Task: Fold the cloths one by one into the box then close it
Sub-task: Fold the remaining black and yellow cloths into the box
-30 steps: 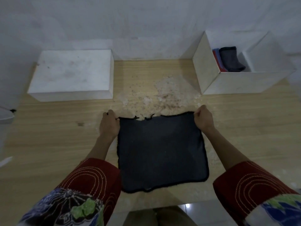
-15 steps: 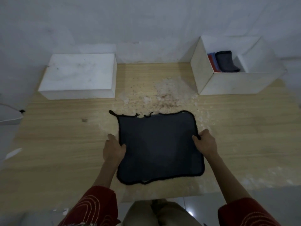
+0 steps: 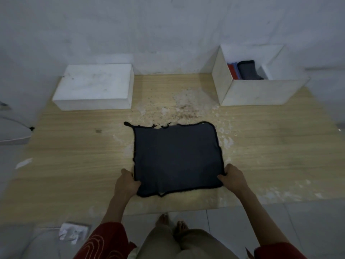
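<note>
- We see the dark cloth (image 3: 176, 157) lying flat on the table (image 3: 74, 156), spread out so a clean fold can be made.
- Our left hand (image 3: 127, 184) pinches its near left corner and our right hand (image 3: 233, 179) the near right corner; each grip is clenched on the hem, likely to lift the near edge away from us over the far one.
- Far ahead and right of the right grip, the open box (image 3: 257, 92) already holds folded cloths (image 3: 246, 71), red, blue and dark.
- Far ahead and left of the left grip lies a white block (image 3: 95, 86), perhaps the lid.
</note>
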